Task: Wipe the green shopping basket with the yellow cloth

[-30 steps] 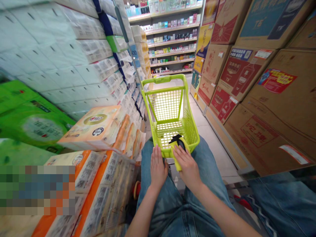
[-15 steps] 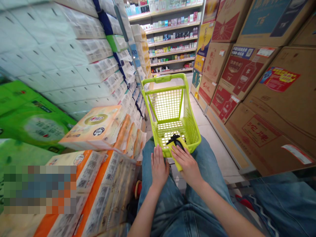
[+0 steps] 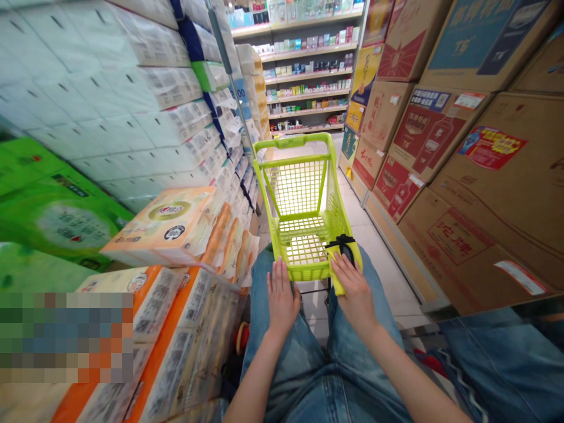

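A lime-green plastic shopping basket (image 3: 304,223) with mesh walls stands between my knees, its handle raised at the far end. My left hand (image 3: 282,296) lies flat with fingers stretched out against the basket's near rim, at its left corner. With my right hand (image 3: 352,285) I press a yellow cloth (image 3: 336,276) over the near right corner of the rim. A black piece (image 3: 343,242) sits with the cloth beyond my fingertips, reaching over the basket's inside; its kind is unclear. My right palm and the cloth under it are hidden.
Stacked tissue packs (image 3: 150,129) rise on the left, with orange-and-white packs (image 3: 167,220) close to my left arm. Cardboard cartons (image 3: 480,176) line the right side. Shelves of small goods (image 3: 308,76) stand at the aisle's end. Denim (image 3: 497,358) shows at the lower right.
My right hand has slid to the right along the near rim with the yellow cloth and black piece, from near the middle to the corner. My left hand stays on the rim.
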`<state>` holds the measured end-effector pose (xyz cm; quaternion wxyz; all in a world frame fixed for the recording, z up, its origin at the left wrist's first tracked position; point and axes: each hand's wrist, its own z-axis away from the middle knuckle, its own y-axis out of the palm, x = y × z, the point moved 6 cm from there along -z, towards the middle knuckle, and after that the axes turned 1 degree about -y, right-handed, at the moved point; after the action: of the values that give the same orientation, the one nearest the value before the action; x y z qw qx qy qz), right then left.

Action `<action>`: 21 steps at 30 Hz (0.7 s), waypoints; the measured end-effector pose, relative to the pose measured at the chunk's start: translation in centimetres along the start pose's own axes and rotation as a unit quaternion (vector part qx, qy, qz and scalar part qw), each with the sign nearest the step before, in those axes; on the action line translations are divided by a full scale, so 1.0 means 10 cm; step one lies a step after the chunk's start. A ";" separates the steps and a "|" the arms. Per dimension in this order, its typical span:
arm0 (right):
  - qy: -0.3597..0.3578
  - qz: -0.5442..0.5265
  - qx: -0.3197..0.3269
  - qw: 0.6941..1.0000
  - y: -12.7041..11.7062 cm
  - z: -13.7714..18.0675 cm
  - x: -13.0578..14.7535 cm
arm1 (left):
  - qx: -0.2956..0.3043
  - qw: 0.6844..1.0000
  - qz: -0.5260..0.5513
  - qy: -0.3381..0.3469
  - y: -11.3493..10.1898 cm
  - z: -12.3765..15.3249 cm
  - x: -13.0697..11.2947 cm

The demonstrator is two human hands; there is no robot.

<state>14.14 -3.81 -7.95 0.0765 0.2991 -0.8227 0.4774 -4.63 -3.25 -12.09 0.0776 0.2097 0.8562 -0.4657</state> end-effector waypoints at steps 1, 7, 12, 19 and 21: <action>-0.009 -0.005 0.010 1.000 0.08 -0.02 0.14 | 0.001 1.000 -0.002 0.001 0.00 0.00 0.00; -0.072 -0.043 0.069 0.994 0.49 -0.21 0.87 | 0.022 0.999 -0.021 0.012 0.00 0.01 0.04; -0.087 -0.053 0.093 0.990 0.49 -0.23 0.86 | 0.026 0.999 -0.024 0.009 0.00 0.02 0.05; -0.099 -0.008 0.105 0.990 0.15 -0.10 0.38 | 0.016 1.000 0.001 0.002 0.00 0.00 0.00; -0.083 0.011 0.089 0.992 0.01 -0.08 0.17 | 0.011 1.000 0.001 0.000 0.00 0.00 0.00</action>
<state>12.59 -3.76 -6.94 -0.0248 0.3344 -0.7834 0.5232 -4.65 -3.23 -12.08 0.0760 0.2118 0.8505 -0.4754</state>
